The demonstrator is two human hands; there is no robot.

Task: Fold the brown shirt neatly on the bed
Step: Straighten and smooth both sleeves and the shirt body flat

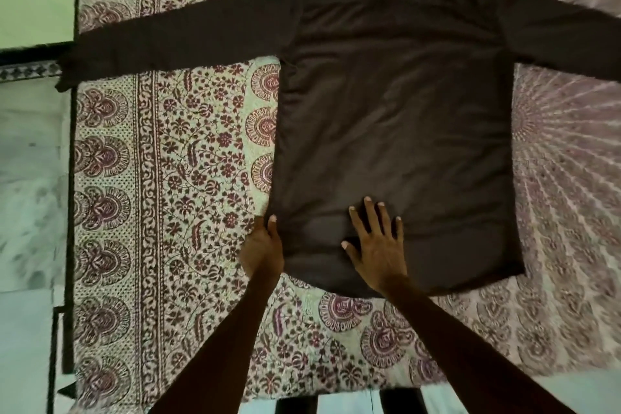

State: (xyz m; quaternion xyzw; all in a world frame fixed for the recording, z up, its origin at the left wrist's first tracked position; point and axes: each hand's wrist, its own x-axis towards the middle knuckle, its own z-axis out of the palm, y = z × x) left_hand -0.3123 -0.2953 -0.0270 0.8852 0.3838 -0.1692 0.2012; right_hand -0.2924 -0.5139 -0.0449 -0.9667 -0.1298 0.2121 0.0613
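Observation:
The brown shirt [393, 104] lies flat, back side up, on the bed, collar at the far end and both long sleeves spread out to the sides. The left sleeve reaches over the bed's left edge. My right hand [376, 245] presses flat with spread fingers on the lower part of the shirt near the hem. My left hand [263, 245] sits at the shirt's lower left side edge, thumb on top of the cloth; whether the fingers are tucked under the edge is hidden.
The bed is covered by a cream and maroon floral printed sheet [188, 178]. Its left edge runs along a dark frame [70, 212], with pale marble floor [27, 178] beyond. The near edge of the bed lies just below my forearms.

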